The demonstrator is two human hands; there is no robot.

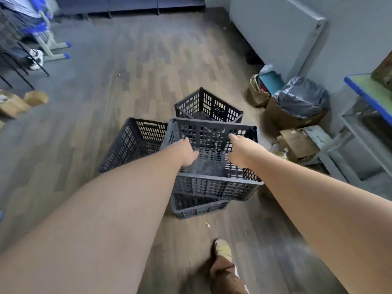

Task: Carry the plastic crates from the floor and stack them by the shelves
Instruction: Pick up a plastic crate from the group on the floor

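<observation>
A: How far along does the job look?

B: Early. Four dark crates sit bunched mid-floor, none yet by the shelves (pixel 131 5) along the far wall. The top crate (pixel 212 158) rests askew on a lower crate (pixel 197 205); a left crate (pixel 131 143) stands just beside them and a far crate (pixel 209 107) just behind.

A: And the hands?

B: Both reach into the top crate. The left hand (pixel 187 152) is down inside it near the left wall, and the right hand (pixel 239 151) lies against the perforated far wall. The fingers are hidden, so whether either has closed on the plastic cannot be told. The crate's tilt suggests a lift is starting, but that is a guess.

A: What stands in the way?

B: The wooden floor (pixel 137 66) toward the shelves looks open. To the right, though, clutter crowds in: a bin with a grey bag (pixel 301 98), cardboard boxes (pixel 297 143), and a blue-edged table (pixel 364 88). On the left are more boxes (pixel 12 105) and chair legs (pixel 31 66). The person's own foot (pixel 222 249) is near the stack.
</observation>
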